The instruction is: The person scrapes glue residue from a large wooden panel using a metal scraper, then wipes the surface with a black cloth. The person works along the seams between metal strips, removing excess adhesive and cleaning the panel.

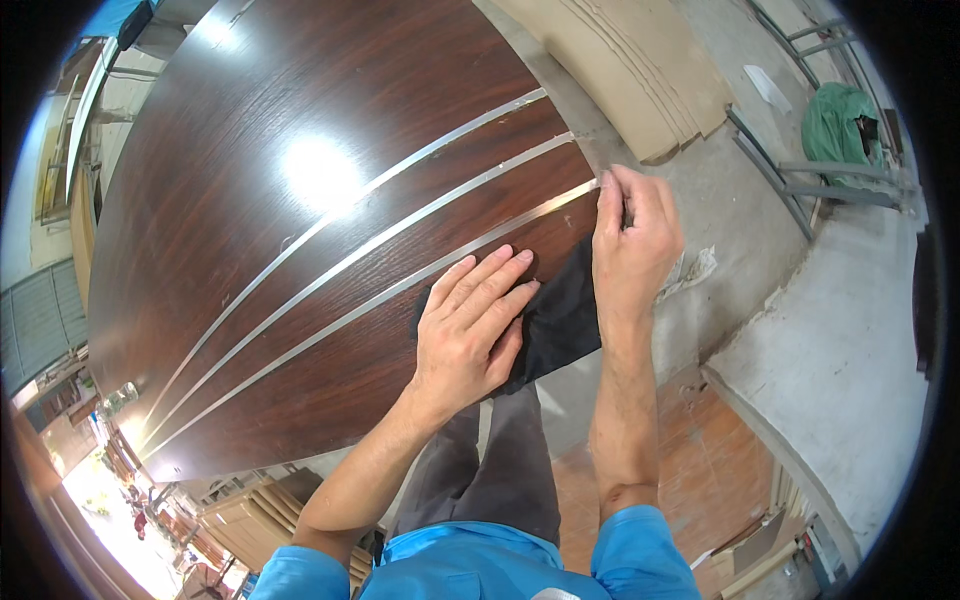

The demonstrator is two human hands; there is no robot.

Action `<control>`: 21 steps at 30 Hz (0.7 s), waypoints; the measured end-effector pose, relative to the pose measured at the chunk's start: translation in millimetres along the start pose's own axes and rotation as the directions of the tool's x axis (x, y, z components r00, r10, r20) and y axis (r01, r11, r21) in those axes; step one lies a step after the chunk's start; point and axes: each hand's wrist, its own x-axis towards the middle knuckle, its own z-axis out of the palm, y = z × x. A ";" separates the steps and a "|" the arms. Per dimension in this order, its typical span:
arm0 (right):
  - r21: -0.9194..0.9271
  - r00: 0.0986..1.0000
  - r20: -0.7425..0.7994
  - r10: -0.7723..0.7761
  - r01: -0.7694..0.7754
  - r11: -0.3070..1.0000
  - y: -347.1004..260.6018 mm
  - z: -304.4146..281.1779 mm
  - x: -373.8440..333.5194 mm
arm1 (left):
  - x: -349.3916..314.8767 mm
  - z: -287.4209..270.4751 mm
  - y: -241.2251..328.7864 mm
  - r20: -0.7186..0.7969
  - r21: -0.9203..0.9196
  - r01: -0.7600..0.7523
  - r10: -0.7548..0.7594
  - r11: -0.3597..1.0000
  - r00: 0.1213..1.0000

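A large dark-brown wood-grain panel (420, 110) lies in front of me, with three thin silvery strips running across it. My right hand (637, 225) pinches the end of the nearest strip (500, 232) at the panel's right edge. Flat on the panel beside that strip rests my left hand (475, 325), its fingers outstretched. Under it and between my two hands is a black cloth (565, 310), which hangs over the near edge.
Tan flat sheets (630, 70) lie on the floor beyond the panel's right edge. Farther right are a grey metal frame (790, 175) and a green sack (840, 125). A glass jar (120, 398) stands at the panel's far left. Wooden boards (255, 525) lean at the lower left.
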 end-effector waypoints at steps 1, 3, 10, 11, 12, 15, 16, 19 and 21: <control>-0.030 0.999 -0.038 0.036 -0.037 0.999 -0.2 -0.8 0.4 | 0.7 -0.9 0.4 0.012 0.003 -0.007 0.007 1.000 1.000; 0.059 0.986 -0.120 0.117 -0.111 0.992 2.6 -3.1 1.8 | 1.9 -3.6 -0.1 0.030 0.009 -0.022 0.022 1.000 0.999; 0.580 0.772 -0.032 0.635 -0.503 0.641 54.3 -59.1 -27.6 | -11.8 -18.9 -12.8 0.434 0.184 -0.225 0.126 0.957 0.892; 0.659 0.746 0.017 0.666 -0.510 0.553 62.6 -71.7 -38.9 | -19.1 -24.5 -15.9 0.423 0.221 -0.228 0.117 0.948 0.899; 0.689 0.715 0.076 0.695 -0.542 0.482 69.0 -83.3 -52.4 | -28.4 -31.2 -19.3 0.390 0.249 -0.215 0.105 0.944 0.915; 0.734 0.637 0.227 0.737 -0.609 0.301 72.4 -106.3 -90.5 | -62.1 -53.1 -29.1 0.333 0.362 -0.133 0.005 0.922 0.943; 0.739 0.652 0.253 0.714 -0.607 0.292 70.0 -109.5 -100.7 | -73.4 -59.1 -32.3 0.304 0.378 -0.127 0.006 0.917 0.953; 0.705 0.621 0.261 0.739 -0.646 0.294 61.2 -112.6 -117.9 | -98.7 -68.5 -42.8 0.175 0.356 -0.140 0.081 0.924 0.981; 0.640 0.611 0.263 0.747 -0.690 0.338 56.4 -114.2 -121.1 | -106.4 -68.0 -48.3 0.167 0.391 -0.065 -0.001 0.918 0.986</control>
